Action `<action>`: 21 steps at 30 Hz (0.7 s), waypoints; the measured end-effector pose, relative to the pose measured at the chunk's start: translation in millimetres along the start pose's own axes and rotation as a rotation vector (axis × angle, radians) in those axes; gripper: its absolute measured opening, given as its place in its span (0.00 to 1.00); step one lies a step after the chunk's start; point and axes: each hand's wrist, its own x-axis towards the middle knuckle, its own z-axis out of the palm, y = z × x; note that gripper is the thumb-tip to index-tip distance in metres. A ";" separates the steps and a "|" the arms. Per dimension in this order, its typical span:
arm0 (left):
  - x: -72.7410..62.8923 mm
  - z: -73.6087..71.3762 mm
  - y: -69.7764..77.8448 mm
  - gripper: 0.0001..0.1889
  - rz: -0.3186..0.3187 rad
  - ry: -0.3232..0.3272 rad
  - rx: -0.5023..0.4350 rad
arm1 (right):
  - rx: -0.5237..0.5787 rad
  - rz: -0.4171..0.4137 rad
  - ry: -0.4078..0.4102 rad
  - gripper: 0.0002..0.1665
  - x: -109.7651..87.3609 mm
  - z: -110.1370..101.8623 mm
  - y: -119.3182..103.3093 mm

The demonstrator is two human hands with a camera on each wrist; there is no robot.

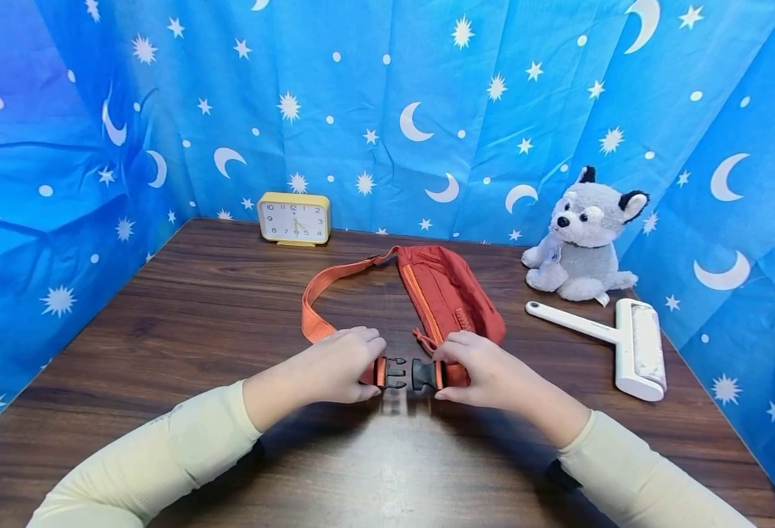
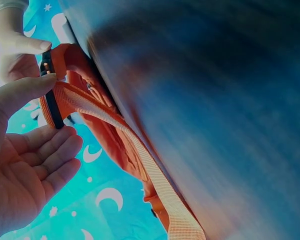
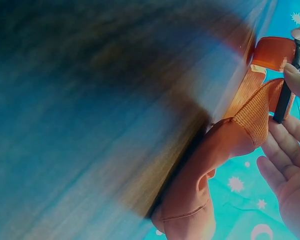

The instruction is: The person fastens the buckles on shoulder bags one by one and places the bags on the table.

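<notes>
A rust-red belt bag lies on the table, and its orange strap curves round to the left. My left hand pinches the black pronged half of the side-release buckle between thumb and fingers. Opposite it, my right hand pinches the socket half at its strap end. The prongs point at the socket, with a small gap between the two halves. In the left wrist view, the left thumb presses the edge of the pronged half. The right wrist view has the socket half between thumb and fingertips.
A yellow alarm clock stands at the back left of the wooden table. At the right sit a grey plush dog and a white lint roller. A blue star-and-moon curtain borders the table's back and sides.
</notes>
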 end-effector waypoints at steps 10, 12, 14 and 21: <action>0.9 2.0 -0.2 0.19 -0.004 0.004 0.003 | 0.005 0.003 -0.011 0.23 -0.1 1.7 0.9; 1.1 2.4 -0.4 0.19 -0.003 0.005 0.005 | 0.003 0.004 -0.009 0.23 0.0 2.0 0.9; 1.4 2.5 -0.5 0.19 -0.004 0.003 0.007 | 0.001 0.003 -0.005 0.23 0.2 2.2 0.9; 1.3 1.7 0.8 0.19 -0.001 -0.010 0.003 | -0.001 -0.009 0.004 0.23 0.4 3.0 -0.4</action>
